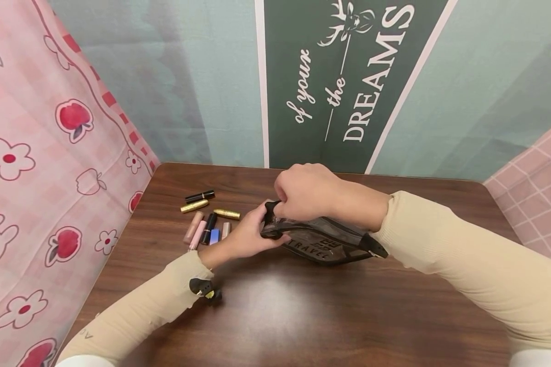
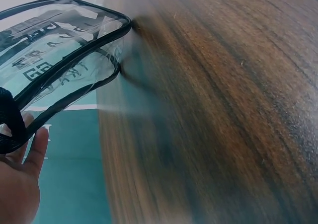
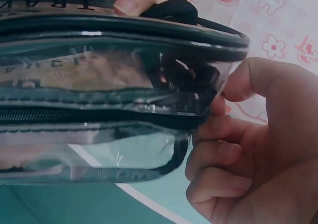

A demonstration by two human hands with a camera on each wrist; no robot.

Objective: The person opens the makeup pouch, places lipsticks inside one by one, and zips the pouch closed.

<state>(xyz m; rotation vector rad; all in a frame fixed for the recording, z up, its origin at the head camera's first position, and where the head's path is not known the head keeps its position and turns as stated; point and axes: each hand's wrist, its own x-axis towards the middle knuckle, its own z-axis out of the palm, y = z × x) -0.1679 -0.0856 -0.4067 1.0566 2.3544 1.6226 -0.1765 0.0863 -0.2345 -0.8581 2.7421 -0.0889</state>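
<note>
A clear plastic zip pouch point(image 1: 323, 250) with black trim and printed lettering, including "TRAVEL", is held tilted over the table. My left hand point(image 1: 248, 234) grips its left end beside a black fabric loop point(image 3: 171, 10). From above, my right hand point(image 1: 307, 193) reaches across to that same end. Its thumb and forefinger pinch at the end of the black zipper point(image 3: 99, 115), its other fingers curled. The zipper pull is hidden by those fingers. In the left wrist view the pouch's far end hangs close over the wood.
Left of the pouch, several cosmetic tubes lie on the brown table point(image 1: 275, 316): a gold one point(image 1: 227, 214), a black one point(image 1: 200, 196), a pink one point(image 1: 197, 234) and a blue one point(image 1: 215, 236). A patterned pink curtain point(image 1: 36, 178) borders the left side.
</note>
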